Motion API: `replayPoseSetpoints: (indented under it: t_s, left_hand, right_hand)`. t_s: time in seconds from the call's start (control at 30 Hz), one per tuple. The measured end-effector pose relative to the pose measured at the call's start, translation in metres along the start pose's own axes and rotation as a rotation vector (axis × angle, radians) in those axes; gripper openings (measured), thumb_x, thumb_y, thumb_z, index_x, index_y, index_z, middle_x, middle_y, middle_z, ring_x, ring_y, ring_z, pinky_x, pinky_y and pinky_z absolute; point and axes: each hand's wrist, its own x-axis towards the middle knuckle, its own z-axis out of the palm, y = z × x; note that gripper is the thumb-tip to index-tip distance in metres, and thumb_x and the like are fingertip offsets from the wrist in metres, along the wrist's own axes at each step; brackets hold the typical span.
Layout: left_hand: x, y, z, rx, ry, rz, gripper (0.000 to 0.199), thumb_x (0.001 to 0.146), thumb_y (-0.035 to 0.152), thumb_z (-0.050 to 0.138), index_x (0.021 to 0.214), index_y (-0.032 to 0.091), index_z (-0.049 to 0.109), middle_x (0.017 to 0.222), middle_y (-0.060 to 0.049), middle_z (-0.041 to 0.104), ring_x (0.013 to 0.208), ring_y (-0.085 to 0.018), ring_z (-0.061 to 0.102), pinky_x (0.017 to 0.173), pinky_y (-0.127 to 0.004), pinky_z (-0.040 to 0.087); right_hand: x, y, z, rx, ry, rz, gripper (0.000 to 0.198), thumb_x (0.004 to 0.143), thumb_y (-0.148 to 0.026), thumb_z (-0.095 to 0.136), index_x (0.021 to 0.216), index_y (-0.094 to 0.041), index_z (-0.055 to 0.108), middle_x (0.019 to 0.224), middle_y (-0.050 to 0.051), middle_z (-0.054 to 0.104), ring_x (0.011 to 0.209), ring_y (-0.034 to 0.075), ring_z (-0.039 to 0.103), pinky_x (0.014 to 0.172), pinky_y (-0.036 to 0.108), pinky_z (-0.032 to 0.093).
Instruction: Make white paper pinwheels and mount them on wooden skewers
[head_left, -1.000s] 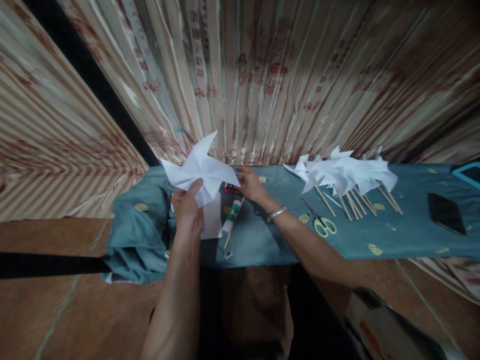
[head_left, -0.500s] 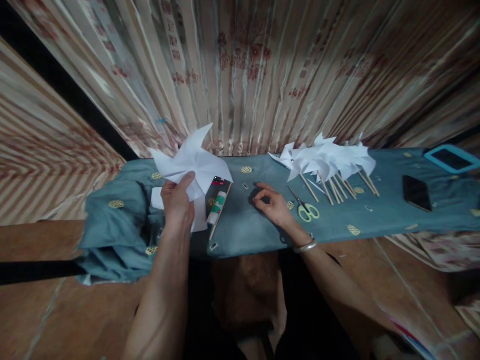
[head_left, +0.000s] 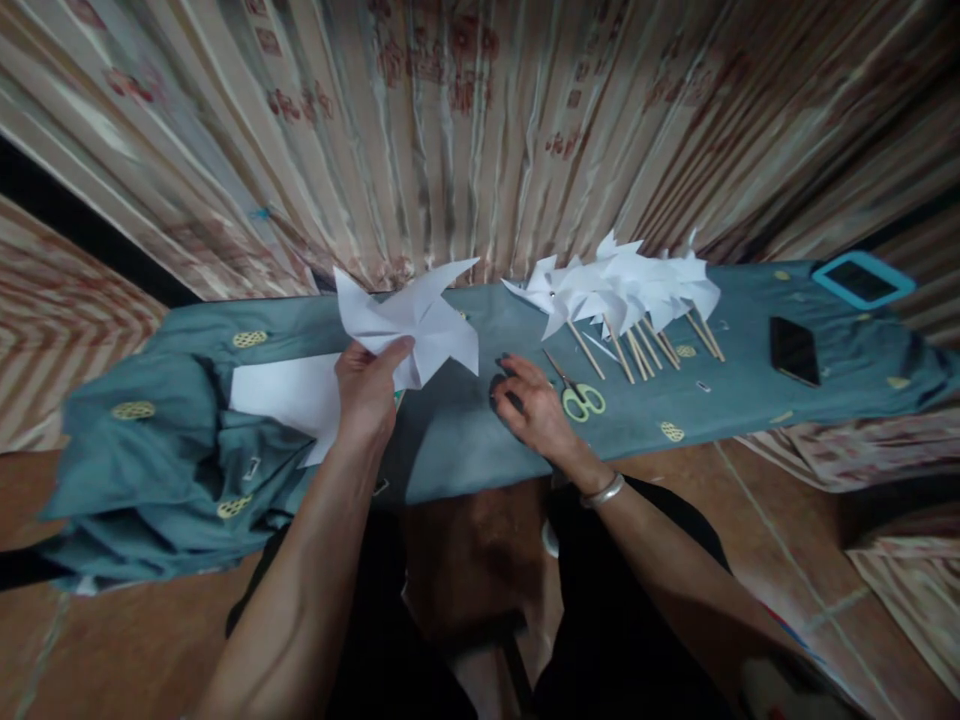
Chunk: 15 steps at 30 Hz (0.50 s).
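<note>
My left hand (head_left: 364, 385) grips a white paper pinwheel (head_left: 431, 330) near its centre, thumb on top, holding it above the cloth. The pinwheel has pointed, folded blades and no stick shows on it. My right hand (head_left: 536, 410) hovers to the right, thumb and index finger pinched together; whatever is between them is too small to make out. Scissors (head_left: 583, 402) with pale green handles lie just right of that hand. Below my left hand lie flat white paper sheets (head_left: 285, 390). A glue stick is almost wholly hidden behind the left hand.
Several finished pinwheels (head_left: 637, 285) on wooden sticks lie heaped at the back right. Farther right are a black phone (head_left: 795, 350) and a blue-framed device (head_left: 862, 280). The green cloth (head_left: 450, 440) bunches up at the left. A curtain (head_left: 450, 150) hangs behind.
My left hand has moved the pinwheel rightward, nearer my right hand, covering the glue stick. The view has shifted, uncovering more of the white paper. My right hand stays pinched.
</note>
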Motion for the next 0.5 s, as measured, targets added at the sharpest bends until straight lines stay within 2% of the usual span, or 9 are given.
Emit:
replayPoseSetpoints:
  t_s: [0.13,0.3,0.4,0.5]
  left_hand:
    - [-0.004,-0.009,0.002,0.053,-0.021,-0.011,0.027,0.046,0.02,0.083,0.069,0.016,0.07,0.069,0.001,0.072,0.065,-0.015,0.064,0.069,-0.029,0.052]
    - [-0.013,-0.014,0.002,0.093,-0.079,-0.043,0.025,0.047,0.02,0.083,0.068,0.016,0.07,0.066,0.001,0.07,0.062,-0.013,0.062,0.066,-0.027,0.05]
    - [-0.017,-0.015,0.003,0.114,-0.105,-0.052,0.027,0.045,0.022,0.084,0.068,0.017,0.071,0.067,0.002,0.071,0.061,-0.013,0.061,0.065,-0.027,0.049]
    - [-0.019,-0.016,0.003,0.129,-0.093,-0.048,0.029,0.043,0.023,0.084,0.067,0.017,0.071,0.067,0.002,0.071,0.061,-0.013,0.06,0.064,-0.027,0.049]
  right_hand:
    - [0.005,0.007,0.004,0.104,0.01,0.163,0.009,0.082,-0.025,0.064,0.076,-0.021,0.068,0.127,0.012,0.063,0.129,0.028,0.052,0.11,0.046,0.04]
    - [0.009,0.007,0.008,0.16,0.001,0.337,0.006,0.07,-0.017,0.068,0.071,-0.022,0.07,0.129,0.008,0.063,0.126,0.029,0.055,0.109,0.045,0.04]
    - [0.01,0.008,0.008,0.158,-0.016,0.353,0.009,0.066,-0.016,0.068,0.071,-0.023,0.071,0.129,0.006,0.063,0.127,0.031,0.054,0.109,0.046,0.04]
    - [0.012,0.01,0.007,0.179,-0.008,0.351,0.011,0.069,-0.018,0.065,0.075,-0.023,0.073,0.128,0.007,0.064,0.125,0.03,0.055,0.108,0.045,0.04]
